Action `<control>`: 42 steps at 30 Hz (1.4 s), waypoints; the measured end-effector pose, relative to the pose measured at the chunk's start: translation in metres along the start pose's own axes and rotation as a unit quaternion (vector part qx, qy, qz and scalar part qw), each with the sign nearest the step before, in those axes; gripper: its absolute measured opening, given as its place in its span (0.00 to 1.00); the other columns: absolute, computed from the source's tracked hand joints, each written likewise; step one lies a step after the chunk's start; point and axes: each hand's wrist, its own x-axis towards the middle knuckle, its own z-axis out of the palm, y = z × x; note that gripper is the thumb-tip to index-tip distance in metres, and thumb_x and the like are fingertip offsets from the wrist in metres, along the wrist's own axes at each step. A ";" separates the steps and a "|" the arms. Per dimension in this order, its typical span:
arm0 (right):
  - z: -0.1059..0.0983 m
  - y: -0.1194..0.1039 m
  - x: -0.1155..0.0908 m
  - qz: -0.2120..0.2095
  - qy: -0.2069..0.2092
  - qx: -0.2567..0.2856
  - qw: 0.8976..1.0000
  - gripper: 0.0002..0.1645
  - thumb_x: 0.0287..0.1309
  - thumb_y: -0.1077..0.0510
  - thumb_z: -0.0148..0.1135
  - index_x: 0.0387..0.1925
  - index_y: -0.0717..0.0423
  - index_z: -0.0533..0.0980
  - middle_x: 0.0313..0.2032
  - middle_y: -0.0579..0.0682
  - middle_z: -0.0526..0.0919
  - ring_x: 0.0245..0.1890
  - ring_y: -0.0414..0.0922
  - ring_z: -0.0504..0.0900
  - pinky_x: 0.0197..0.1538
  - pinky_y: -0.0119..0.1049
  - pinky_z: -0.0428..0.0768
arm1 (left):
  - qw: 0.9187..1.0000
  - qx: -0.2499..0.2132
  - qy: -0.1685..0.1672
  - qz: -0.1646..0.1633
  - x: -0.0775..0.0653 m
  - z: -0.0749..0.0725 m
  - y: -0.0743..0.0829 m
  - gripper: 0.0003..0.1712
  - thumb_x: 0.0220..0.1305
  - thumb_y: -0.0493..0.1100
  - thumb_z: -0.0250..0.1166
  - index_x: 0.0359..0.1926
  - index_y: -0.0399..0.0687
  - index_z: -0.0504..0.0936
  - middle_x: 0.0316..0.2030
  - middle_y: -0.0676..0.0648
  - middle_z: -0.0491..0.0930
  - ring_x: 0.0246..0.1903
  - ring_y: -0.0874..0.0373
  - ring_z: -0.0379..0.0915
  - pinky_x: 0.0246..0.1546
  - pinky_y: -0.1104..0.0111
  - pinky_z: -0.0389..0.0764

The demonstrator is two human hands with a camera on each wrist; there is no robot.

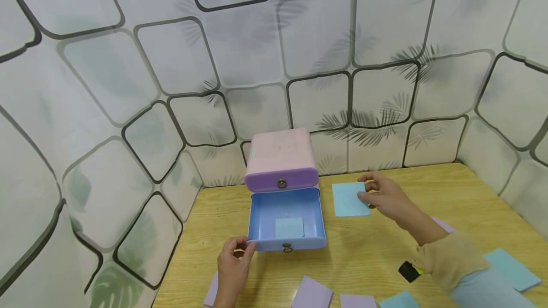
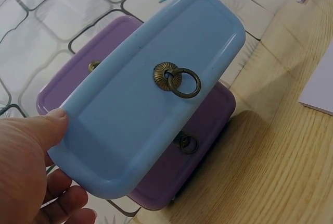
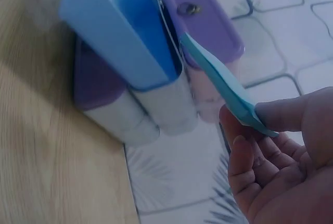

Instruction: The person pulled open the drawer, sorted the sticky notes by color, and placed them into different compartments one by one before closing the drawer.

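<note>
A small cabinet with a pink top (image 1: 280,149) stands against the wall, its top purple drawer (image 1: 295,179) pushed in. Below that, the blue drawer (image 1: 314,244) is pulled out, with a light-blue paper square (image 1: 289,227) lying inside. My left hand (image 1: 233,265) grips the drawer's front left corner, thumb on the front face (image 2: 125,94). To the right of the cabinet, my right hand (image 1: 385,196) pinches another light-blue paper square (image 1: 348,199) by its right edge, above the table. Under the blue drawer, a lower purple drawer (image 2: 166,177) shows in the left wrist view.
Purple paper pieces (image 1: 312,293) and a blue one (image 1: 400,301) lie along the table's near edge. More blue paper (image 1: 511,268) is at the right. A black and yellow object (image 1: 409,271) sits near the right sleeve. Patterned walls (image 1: 252,61) enclose the wooden table (image 1: 364,255).
</note>
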 end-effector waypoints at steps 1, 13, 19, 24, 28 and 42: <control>0.003 -0.003 0.000 -0.003 0.000 0.004 1.000 0.27 0.65 0.57 0.60 0.59 0.63 0.63 0.38 0.58 0.74 0.32 0.49 0.76 0.35 0.40 0.80 | 1.000 0.000 -0.001 0.000 0.000 0.000 0.000 0.06 0.54 0.30 0.70 0.32 0.37 0.80 0.29 0.48 0.78 0.31 0.58 0.74 0.30 0.67 0.80; 0.051 -0.028 0.011 -0.021 0.017 -0.008 1.000 0.14 0.62 0.58 0.63 0.45 0.62 0.72 0.32 0.53 0.81 0.34 0.47 0.78 0.37 0.39 0.79 | 1.000 -0.002 0.004 0.008 0.000 -0.001 0.002 0.06 0.53 0.30 0.71 0.31 0.37 0.80 0.29 0.47 0.78 0.31 0.58 0.74 0.30 0.68 0.81; 0.072 -0.030 0.020 -0.020 0.015 0.005 1.000 0.13 0.62 0.59 0.63 0.44 0.62 0.73 0.33 0.53 0.81 0.35 0.46 0.80 0.39 0.39 0.82 | 1.000 0.002 0.006 0.004 0.000 0.000 0.000 0.06 0.53 0.30 0.71 0.31 0.37 0.80 0.29 0.48 0.78 0.31 0.60 0.74 0.30 0.69 0.80; 0.086 -0.029 0.027 -0.023 0.011 0.013 1.000 0.11 0.61 0.61 0.64 0.42 0.61 0.74 0.32 0.53 0.81 0.33 0.46 0.81 0.38 0.38 0.82 | 1.000 0.004 0.007 0.003 0.000 0.001 0.000 0.06 0.53 0.30 0.71 0.31 0.38 0.80 0.29 0.48 0.78 0.32 0.59 0.74 0.31 0.68 0.80; 0.098 -0.029 0.035 -0.030 0.002 0.005 1.000 0.09 0.60 0.62 0.65 0.41 0.60 0.75 0.30 0.52 0.81 0.31 0.45 0.80 0.36 0.39 0.82 | 1.000 0.003 0.009 0.006 0.001 0.000 0.000 0.06 0.53 0.30 0.71 0.31 0.37 0.80 0.29 0.47 0.78 0.32 0.59 0.74 0.31 0.68 0.81; 0.127 -0.030 0.052 -0.030 -0.034 -0.070 0.997 0.10 0.57 0.65 0.66 0.42 0.56 0.80 0.36 0.48 0.80 0.37 0.42 0.79 0.35 0.34 0.81 | 1.000 0.005 0.012 0.004 0.001 0.001 0.000 0.06 0.53 0.29 0.71 0.30 0.37 0.80 0.29 0.47 0.78 0.31 0.59 0.74 0.30 0.69 0.80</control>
